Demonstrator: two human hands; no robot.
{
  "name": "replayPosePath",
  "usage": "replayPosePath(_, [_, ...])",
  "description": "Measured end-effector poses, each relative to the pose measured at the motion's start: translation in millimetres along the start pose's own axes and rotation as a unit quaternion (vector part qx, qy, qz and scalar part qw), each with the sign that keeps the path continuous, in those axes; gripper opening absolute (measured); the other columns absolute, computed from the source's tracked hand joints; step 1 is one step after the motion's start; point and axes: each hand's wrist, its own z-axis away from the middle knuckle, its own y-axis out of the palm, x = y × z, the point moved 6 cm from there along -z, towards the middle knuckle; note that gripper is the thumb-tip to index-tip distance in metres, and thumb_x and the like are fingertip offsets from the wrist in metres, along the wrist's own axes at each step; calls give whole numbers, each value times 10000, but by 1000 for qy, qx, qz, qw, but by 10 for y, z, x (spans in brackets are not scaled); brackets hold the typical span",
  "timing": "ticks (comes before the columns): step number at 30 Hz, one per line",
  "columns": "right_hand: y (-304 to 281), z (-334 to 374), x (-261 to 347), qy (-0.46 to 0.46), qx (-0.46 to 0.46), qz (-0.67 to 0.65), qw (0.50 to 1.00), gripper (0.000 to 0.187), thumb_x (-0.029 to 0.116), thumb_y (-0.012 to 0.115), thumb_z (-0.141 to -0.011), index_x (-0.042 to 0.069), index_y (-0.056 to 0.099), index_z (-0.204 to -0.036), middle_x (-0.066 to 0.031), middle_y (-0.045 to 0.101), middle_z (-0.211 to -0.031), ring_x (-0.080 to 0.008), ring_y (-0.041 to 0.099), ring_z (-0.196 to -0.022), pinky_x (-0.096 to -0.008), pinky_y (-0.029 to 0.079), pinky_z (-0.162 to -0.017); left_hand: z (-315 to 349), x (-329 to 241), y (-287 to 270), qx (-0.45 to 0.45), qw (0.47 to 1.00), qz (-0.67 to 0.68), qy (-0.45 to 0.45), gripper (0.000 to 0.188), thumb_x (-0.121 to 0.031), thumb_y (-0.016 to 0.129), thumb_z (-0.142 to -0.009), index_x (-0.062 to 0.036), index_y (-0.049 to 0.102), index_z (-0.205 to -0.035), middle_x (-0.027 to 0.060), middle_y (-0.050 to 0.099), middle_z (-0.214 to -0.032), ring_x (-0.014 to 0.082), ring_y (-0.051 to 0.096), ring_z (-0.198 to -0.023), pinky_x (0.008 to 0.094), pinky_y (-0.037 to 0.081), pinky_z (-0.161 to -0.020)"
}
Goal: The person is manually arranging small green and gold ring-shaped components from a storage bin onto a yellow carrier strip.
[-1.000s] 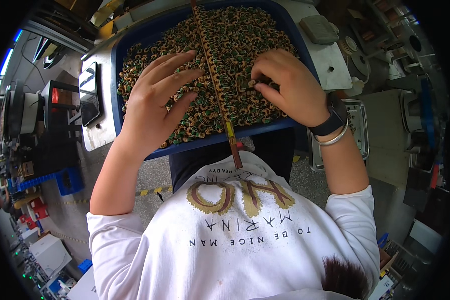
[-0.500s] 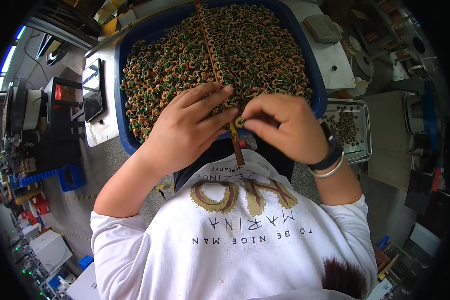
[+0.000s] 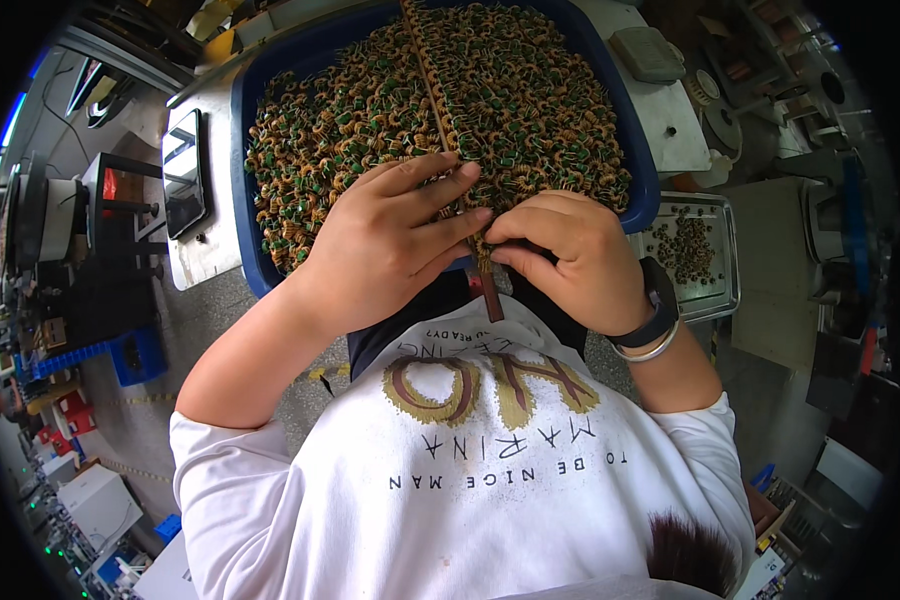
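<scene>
A long narrow brown strip [image 3: 492, 298] runs lengthwise over a heap of small copper-wound ring coils [image 3: 350, 130], green in places, and its near end sticks out past the tub's front rim. Small coils line much of the strip. My left hand [image 3: 395, 225] lies across it from the left, fingers long over the strip and holding it; the thumb is hidden. From the right, my right hand [image 3: 575, 255] pinches thumb and forefinger together at the strip's near part. The small ring coil in that pinch is mostly covered by the fingertips.
The heap fills a deep blue tub [image 3: 642, 195] on a pale table. A metal tray [image 3: 733, 255] with scattered coils stands to the right. A dark-edged tablet-like device [image 3: 183, 175] lies left of the tub, and a grey box [image 3: 647, 55] sits at the far right.
My right fingertips have brought the pinched coil against the strip, where it shows less. The strip's near end and my left hand have shifted slightly right.
</scene>
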Motion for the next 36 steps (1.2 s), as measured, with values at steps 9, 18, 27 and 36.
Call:
replayPosePath(9, [-15, -1, 53, -9, -57, 50, 997, 131, 49, 697, -698, 38, 628, -809, -83, 618, -741, -260, 603, -674, -351, 473, -621, 17, -18, 5, -2, 1000, -10, -20, 346, -146, 726, -666, -83, 687, -1004, 123, 603, -1186, 304, 559, -1114, 394, 466, -880])
replayPosePath(18, [-395, -96, 5, 68, -123, 10, 990, 170, 59, 696, -716, 47, 667, -883, -45, 632, -692, -118, 529, -527, -230, 403, -476, -109, 217, -405, -79, 993, -24, -87, 467, -113, 720, -681, -101, 616, -1136, 131, 572, -1211, 334, 520, -1134, 421, 426, -949])
replayPosePath(27, [-764, -418, -424, 133, -150, -39, 979, 189, 93, 687, -798, 15, 654, -967, -38, 637, -685, -67, 567, -586, -203, 452, -552, 52, 1479, -716, -128, 948, 5, -292, 442, -103, 690, -761, -72, 588, -1190, 118, 580, -1219, 296, 530, -1140, 363, 410, -964])
replayPosePath(36, [-866, -1329, -1323, 117, -118, -88, 982, 225, 203, 651, -825, -9, 672, -895, -65, 643, -662, -117, 600, -598, -254, 447, -534, 89, 2655, -627, -261, 838, 237, -417, 398, -93, 642, -802, -3, 587, -1186, 132, 607, -1161, 180, 564, -1064, 275, 413, -922])
